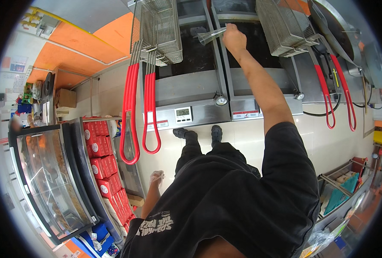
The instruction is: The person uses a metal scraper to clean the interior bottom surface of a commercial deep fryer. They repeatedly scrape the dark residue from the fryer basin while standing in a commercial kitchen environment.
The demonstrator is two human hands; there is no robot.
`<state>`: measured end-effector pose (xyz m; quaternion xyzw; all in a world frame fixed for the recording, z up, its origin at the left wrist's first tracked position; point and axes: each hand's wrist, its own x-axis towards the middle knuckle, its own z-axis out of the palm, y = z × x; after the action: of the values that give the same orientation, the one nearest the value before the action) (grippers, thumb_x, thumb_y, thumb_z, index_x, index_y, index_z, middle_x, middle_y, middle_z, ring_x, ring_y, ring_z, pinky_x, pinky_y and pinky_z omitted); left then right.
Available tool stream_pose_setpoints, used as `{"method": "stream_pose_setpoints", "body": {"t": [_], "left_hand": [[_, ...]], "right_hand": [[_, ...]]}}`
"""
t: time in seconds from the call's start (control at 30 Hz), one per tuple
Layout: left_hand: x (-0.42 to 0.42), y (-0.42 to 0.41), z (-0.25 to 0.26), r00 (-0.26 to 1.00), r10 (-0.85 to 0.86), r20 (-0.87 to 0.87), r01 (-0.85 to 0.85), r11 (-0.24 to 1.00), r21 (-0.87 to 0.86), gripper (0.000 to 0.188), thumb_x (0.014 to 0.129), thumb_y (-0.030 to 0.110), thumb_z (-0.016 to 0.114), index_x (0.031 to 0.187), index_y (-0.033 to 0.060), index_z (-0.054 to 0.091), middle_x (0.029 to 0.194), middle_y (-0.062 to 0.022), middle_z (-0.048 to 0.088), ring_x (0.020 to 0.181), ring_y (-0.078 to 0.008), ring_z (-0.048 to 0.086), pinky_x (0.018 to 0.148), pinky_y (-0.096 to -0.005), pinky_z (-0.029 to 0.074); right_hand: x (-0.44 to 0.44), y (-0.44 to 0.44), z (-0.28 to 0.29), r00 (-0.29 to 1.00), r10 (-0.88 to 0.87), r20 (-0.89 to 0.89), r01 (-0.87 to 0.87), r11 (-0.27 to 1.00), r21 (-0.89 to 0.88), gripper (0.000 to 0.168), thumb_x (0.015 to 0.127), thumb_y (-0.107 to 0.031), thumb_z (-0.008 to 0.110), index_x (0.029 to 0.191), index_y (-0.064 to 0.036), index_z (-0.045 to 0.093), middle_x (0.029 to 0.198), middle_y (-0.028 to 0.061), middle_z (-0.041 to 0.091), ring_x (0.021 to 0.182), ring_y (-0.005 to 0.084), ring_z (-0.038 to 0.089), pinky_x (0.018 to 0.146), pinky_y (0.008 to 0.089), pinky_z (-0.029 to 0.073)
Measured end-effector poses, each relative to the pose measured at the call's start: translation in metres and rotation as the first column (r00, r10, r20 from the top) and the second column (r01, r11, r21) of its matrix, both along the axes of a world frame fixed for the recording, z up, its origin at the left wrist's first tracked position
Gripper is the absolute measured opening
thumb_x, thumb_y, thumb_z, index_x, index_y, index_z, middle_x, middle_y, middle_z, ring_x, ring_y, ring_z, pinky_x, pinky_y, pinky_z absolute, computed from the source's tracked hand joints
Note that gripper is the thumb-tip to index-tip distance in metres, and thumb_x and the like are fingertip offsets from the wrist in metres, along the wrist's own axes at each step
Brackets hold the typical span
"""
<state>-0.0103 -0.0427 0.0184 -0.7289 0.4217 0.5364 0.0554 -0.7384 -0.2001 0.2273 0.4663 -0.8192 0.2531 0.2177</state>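
Observation:
My right hand is closed around the narrow end of a see-through grey utensil with a flared end. It reaches over the divider between two deep-fryer vats, and the flared end hangs above the left vat's dark oil. Whether that end is mesh or solid is unclear. Low beside my body, my left hand wears a clear plastic glove, away from the fryer. Its fingers look curled, and nothing shows in them. Wire frying baskets stand over the left vat; another wire basket is at the right vat.
Red basket handles jut past the fryer's front on the left, and more red handles on the right. A digital timer sits on the front ledge. Stacked red boxes and a glass display case stand left. A person is beyond.

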Motion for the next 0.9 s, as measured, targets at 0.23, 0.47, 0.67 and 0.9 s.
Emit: {"method": "stream_pose_setpoints", "body": {"t": [0.23, 0.47, 0.67, 0.9], "left_hand": [[0.009, -0.007, -0.013, 0.973, -0.231, -0.022, 0.231, 0.973, 0.002, 0.022, 0.079, 0.026, 0.055, 0.072, 0.0056, 0.06, 0.065, -0.0049, 0.057, 0.056, -0.0136, 0.054, 0.054, -0.0288, 0.043], [0.001, -0.009, -0.009, 0.992, -0.106, -0.061, 0.101, 0.992, -0.082, 0.023, 0.079, 0.026, 0.054, 0.073, 0.0039, 0.06, 0.065, -0.0054, 0.057, 0.062, -0.0147, 0.056, 0.058, -0.0303, 0.044], [0.012, -0.008, -0.022, 0.975, -0.209, -0.074, 0.194, 0.967, -0.164, 0.026, 0.079, 0.027, 0.053, 0.075, 0.0019, 0.06, 0.064, -0.0059, 0.057, 0.064, -0.0154, 0.056, 0.06, -0.0309, 0.045], [0.005, -0.014, -0.03, 0.993, -0.121, -0.005, 0.12, 0.991, -0.062, 0.029, 0.078, 0.029, 0.053, 0.073, 0.0017, 0.06, 0.066, -0.0074, 0.059, 0.063, -0.0172, 0.056, 0.06, -0.0321, 0.044]], "right_hand": [[-0.009, 0.01, -0.02, 0.969, -0.138, 0.204, 0.142, 0.99, -0.005, 0.012, 0.078, -0.013, 0.053, 0.082, -0.002, 0.054, 0.085, 0.018, 0.061, 0.074, 0.0357, 0.061, 0.064, 0.043, 0.051], [0.01, 0.007, -0.008, 0.998, 0.057, -0.02, -0.058, 0.996, -0.073, 0.008, 0.076, -0.01, 0.053, 0.081, -0.004, 0.051, 0.077, 0.0129, 0.058, 0.064, 0.0292, 0.062, 0.055, 0.0381, 0.052], [0.011, -0.003, -0.003, 0.973, 0.16, -0.166, -0.163, 0.987, 0.0, 0.01, 0.071, -0.007, 0.054, 0.08, -0.005, 0.051, 0.075, 0.0095, 0.057, 0.066, 0.0238, 0.063, 0.057, 0.0345, 0.051], [0.013, -0.009, -0.009, 0.935, 0.245, -0.256, -0.234, 0.969, 0.074, 0.01, 0.072, -0.007, 0.052, 0.081, -0.005, 0.05, 0.076, 0.0087, 0.056, 0.066, 0.0228, 0.062, 0.058, 0.0338, 0.05]]}}
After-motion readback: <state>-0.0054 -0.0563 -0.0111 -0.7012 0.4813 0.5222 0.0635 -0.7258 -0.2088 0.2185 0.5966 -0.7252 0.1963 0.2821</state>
